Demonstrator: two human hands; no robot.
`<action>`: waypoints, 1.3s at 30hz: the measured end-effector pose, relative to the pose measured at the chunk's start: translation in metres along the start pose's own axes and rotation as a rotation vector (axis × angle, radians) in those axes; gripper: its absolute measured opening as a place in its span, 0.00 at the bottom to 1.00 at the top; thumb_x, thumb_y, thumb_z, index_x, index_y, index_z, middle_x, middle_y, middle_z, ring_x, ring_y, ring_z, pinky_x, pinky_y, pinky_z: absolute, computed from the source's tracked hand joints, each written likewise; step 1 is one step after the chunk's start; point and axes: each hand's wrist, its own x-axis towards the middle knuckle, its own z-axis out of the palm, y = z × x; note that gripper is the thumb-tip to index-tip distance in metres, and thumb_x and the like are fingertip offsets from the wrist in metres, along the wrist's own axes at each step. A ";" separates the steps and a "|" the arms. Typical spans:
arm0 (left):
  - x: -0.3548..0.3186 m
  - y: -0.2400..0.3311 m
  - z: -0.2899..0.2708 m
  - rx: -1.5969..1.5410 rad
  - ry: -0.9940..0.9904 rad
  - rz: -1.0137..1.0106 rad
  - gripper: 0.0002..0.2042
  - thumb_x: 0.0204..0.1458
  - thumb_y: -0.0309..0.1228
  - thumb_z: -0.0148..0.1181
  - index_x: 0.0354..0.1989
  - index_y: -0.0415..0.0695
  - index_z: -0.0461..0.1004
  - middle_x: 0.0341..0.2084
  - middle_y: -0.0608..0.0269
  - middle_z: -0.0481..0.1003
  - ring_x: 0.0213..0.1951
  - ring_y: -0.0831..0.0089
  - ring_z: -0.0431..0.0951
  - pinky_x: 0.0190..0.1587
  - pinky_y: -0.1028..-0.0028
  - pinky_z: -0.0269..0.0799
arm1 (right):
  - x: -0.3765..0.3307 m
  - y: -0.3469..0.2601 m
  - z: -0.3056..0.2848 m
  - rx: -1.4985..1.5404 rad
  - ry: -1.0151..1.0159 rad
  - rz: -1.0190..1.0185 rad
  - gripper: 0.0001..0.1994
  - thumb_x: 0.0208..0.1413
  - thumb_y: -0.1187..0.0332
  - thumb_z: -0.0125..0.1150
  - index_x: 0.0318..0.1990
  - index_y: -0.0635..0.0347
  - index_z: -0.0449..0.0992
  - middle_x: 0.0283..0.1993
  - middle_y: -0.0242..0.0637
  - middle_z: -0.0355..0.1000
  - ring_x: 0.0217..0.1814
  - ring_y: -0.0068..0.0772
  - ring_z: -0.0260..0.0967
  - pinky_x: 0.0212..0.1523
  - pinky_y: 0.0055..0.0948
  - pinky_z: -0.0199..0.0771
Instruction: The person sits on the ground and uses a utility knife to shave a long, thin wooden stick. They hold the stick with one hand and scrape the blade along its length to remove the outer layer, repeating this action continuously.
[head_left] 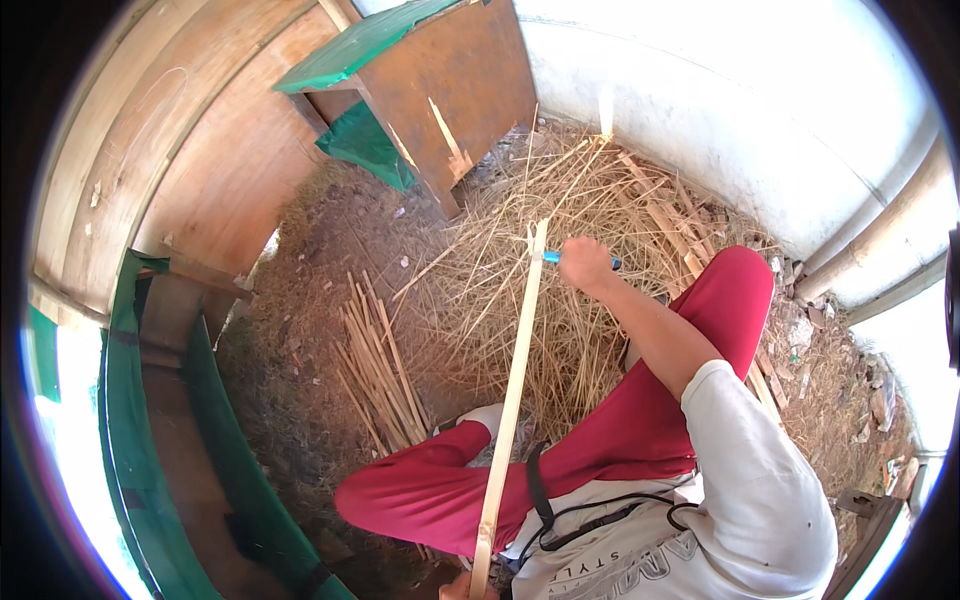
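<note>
A long pale bamboo strip (512,400) is held between both hands, running from the lower edge of the view up and slightly rightward to its tip above the person's lap. Its lower end is gripped by the left hand (462,588), of which only a part shows at the bottom edge; the fingers there appear wrapped around the strip, though how tightly cannot be told. Near the upper end of the strip, just to its right, the right hand (587,265) is closed in a fist around a blue-handled knife (553,257), whose handle is seen sticking out on the side toward the strip; the blade seems to meet the strip's edge, but it is too small to be made out clearly. Beyond the strip's tip and to its right, a heap of thin straw-coloured shavings (560,200) is spread over the ground. To the left of the strip, well apart from it, a bundle of cut slats (378,365) lies on the dirt. Farther up from the strip's tip, a brown wooden board (450,80) stands tilted.
</note>
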 end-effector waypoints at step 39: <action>0.160 0.076 0.038 -0.292 0.037 0.409 0.13 0.63 0.38 0.58 0.41 0.37 0.74 0.17 0.70 0.69 0.16 0.85 0.66 0.17 0.81 0.60 | -0.123 -0.092 -0.021 0.043 -0.209 -0.522 0.05 0.40 0.73 0.61 0.23 0.66 0.79 0.24 0.51 0.75 0.27 0.51 0.77 0.28 0.44 0.78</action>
